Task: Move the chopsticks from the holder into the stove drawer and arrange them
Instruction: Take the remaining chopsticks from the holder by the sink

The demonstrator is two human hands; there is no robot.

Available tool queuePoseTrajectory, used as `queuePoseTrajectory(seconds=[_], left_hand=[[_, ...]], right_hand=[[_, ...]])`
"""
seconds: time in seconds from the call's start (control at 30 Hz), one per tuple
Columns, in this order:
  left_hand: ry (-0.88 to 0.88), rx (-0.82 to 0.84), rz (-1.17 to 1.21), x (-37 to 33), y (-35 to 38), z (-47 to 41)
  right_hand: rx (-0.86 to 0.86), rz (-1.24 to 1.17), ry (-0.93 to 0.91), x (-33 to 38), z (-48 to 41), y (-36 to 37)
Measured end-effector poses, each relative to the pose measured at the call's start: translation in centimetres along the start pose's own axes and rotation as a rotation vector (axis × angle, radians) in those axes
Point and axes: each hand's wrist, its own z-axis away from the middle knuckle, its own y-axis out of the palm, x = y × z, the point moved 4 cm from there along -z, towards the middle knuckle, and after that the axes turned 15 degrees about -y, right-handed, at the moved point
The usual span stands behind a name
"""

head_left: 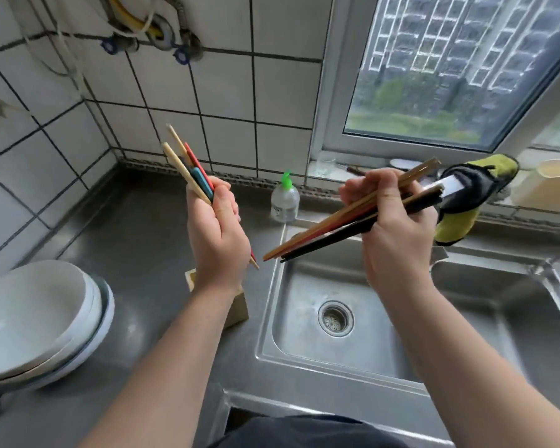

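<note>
Here both hands are loaded: the left hand [219, 240] is closed in a fist around a short mixed bundle of chopsticks [188, 166], pale wooden, red and teal ones, held near upright with the thick ends fanning above the thumb and thin tips poking out below the palm. The right hand [395, 227] has its fingers wrapped around a second, darker bundle [333, 226] of brown and black chopsticks, lying slantwise, tips pointing down-left over the sink [304, 360]. The wooden holder [193, 279] stands on the steel counter [136, 240] just under the left wrist, mostly hidden by it; whether anything remains inside cannot be told. The stove drawer is not in view. The step in hand looks like carrying both bundles away from the holder. To do it well, each fist should tighten evenly, since the splayed ends suggest loose sticks that could slide out, and the right bundle hangs over the basin and its drain [335, 318]. Levelling that bundle and squaring its tips against the other would likely ease laying them down in order. The stacked white bowls [36, 318] at the left and the soap bottle [284, 202] sit clear of the hands.
</note>
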Motion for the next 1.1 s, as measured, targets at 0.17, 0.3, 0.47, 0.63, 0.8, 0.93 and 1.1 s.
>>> queuePoseTrajectory(seconds=[0.17, 0.3, 0.47, 0.63, 0.8, 0.93, 1.1], left_hand=[[0.011, 0.215, -0.026, -0.4, 6.2, 6.3], [0.009, 0.392, -0.053, -0.3, 10.9, 13.1], [-0.009, 0.631, -0.046, -1.1, 16.6, 25.8], [-0.066, 0.902, -0.056, -1.3, 20.9, 39.3], [-0.036, 1.119, -0.159, -1.5, 23.7, 51.2], [-0.015, 1.342, -0.211, -2.3, 25.6, 60.1], [-0.020, 1.628, -0.191, -3.8, 27.5, 71.1]], right_hand=[[-0.116, 0.089, -0.084, 4.8, 1.4, -8.8], [-0.264, 0.175, -0.133, 9.6, 4.0, -17.0], [-0.435, 0.300, -0.158, 16.1, 9.4, -28.0], [-0.592, 0.470, -0.246, 21.9, 16.1, -39.2], [-0.779, 0.608, -0.252, 26.8, 23.6, -48.9], [-0.961, 0.666, -0.224, 30.6, 29.8, -55.1], [-1.228, 0.749, -0.246, 35.9, 37.4, -61.2]])
